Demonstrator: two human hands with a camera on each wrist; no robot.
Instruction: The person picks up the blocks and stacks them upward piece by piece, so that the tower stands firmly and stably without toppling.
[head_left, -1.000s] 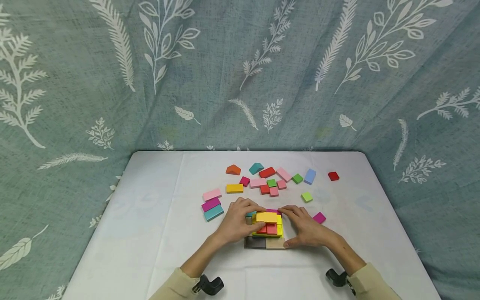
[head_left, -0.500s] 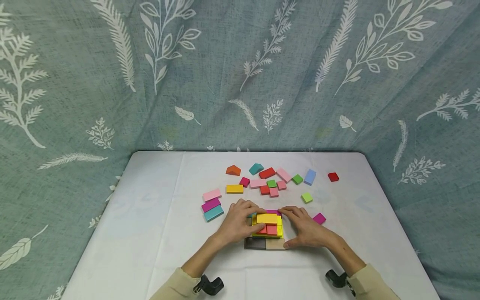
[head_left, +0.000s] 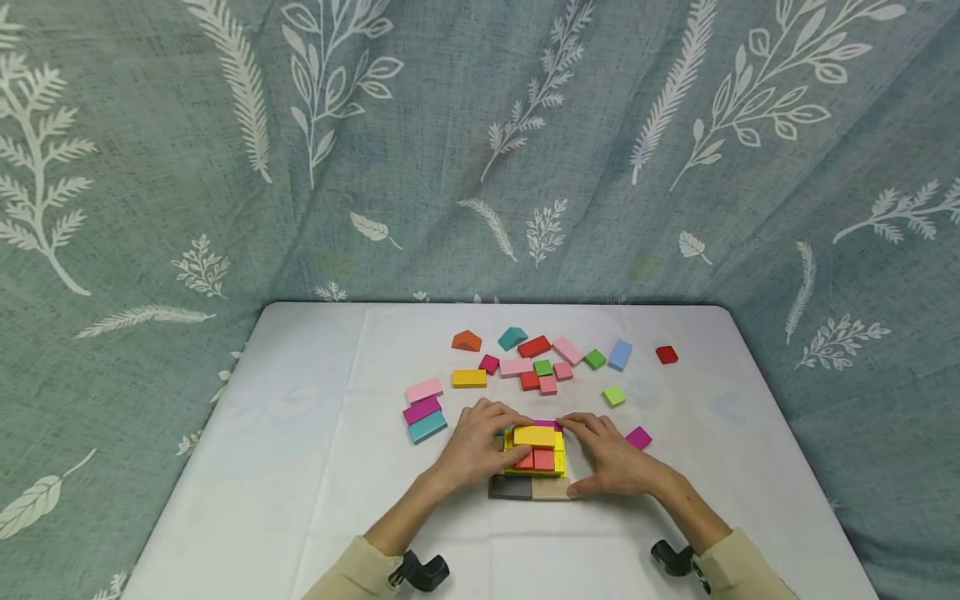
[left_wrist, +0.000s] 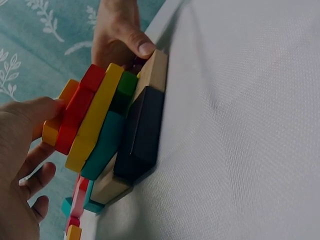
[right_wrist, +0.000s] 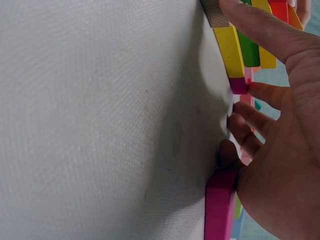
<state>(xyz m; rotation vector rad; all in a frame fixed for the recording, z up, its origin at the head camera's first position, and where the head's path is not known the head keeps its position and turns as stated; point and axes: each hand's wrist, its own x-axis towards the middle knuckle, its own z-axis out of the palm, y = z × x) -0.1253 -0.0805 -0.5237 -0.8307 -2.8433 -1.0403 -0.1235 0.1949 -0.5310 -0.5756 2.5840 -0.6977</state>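
A layered stack of toy blocks stands between the hands. My left hand (head_left: 476, 442) pinches the orange-yellow block (head_left: 534, 436) at the top between thumb and fingers. Beneath it are red blocks (head_left: 543, 459), then a yellow layer (left_wrist: 95, 117), then green (left_wrist: 123, 93) and teal (left_wrist: 104, 145) blocks. A dark block (head_left: 510, 487) and a pale wooden block (head_left: 551, 488) form the near side of the base. My right hand (head_left: 607, 454) holds the base's right side, thumb on the wooden block and index finger at a magenta block (right_wrist: 238, 85) at the far corner.
Several loose blocks lie behind the stack, among them an orange one (head_left: 467, 340) and a blue one (head_left: 620, 354). A teal block (head_left: 427, 426) lies to the left. A loose magenta block (head_left: 639, 437) lies right beside my right hand on the white-covered table (head_left: 247, 500).
The orange-yellow block has shifted very slightly within the left hand's pinch at the top of the stack. Both hands keep nearly the same places.
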